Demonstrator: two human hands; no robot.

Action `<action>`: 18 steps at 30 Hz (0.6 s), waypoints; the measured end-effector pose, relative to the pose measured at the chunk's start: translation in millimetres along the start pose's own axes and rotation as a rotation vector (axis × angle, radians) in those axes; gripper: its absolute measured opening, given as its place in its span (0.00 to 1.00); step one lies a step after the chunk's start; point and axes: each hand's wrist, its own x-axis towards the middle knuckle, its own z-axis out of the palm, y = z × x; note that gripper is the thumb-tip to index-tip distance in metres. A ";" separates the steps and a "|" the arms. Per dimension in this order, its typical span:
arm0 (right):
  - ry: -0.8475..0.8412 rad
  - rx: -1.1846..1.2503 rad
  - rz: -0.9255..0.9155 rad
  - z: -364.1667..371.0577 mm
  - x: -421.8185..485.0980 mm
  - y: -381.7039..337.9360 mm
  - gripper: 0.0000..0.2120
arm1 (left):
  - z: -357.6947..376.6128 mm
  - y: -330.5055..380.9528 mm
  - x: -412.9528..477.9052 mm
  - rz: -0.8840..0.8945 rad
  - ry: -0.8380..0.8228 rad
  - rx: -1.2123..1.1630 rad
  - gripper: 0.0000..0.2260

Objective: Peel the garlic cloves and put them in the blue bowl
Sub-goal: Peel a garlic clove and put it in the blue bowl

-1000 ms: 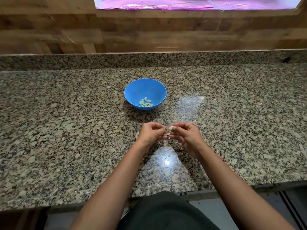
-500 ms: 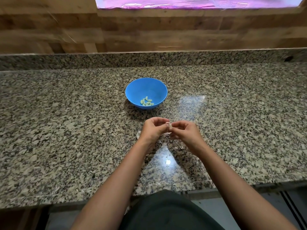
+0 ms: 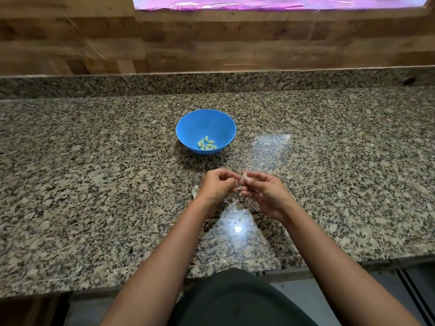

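Above the near part of the worktop (image 3: 94, 184), the left hand (image 3: 217, 184) and right hand (image 3: 266, 196) both pinch one garlic clove (image 3: 244, 177), mostly hidden by fingers. Peeled cloves (image 3: 207, 144) lie in the blue bowl (image 3: 204, 123) just beyond.

Clove (image 3: 244, 177) mostly hidden by fingers (image 3: 257, 182); window (image 3: 259, 2) cropped

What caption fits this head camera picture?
Left hand and right hand pinch a garlic clove; peeled cloves lie in the blue bowl.
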 end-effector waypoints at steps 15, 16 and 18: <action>0.091 -0.505 -0.209 -4.8 3.5 5.8 0.06 | 3.9 0.0 6.4 -0.076 -0.048 -0.200 0.02; 0.101 -0.522 -0.216 -4.1 4.0 5.9 0.06 | 4.2 0.2 6.2 -0.079 -0.050 -0.217 0.02; 0.113 -0.512 -0.208 -3.5 5.4 4.7 0.06 | 4.0 0.1 6.3 -0.082 -0.070 -0.253 0.01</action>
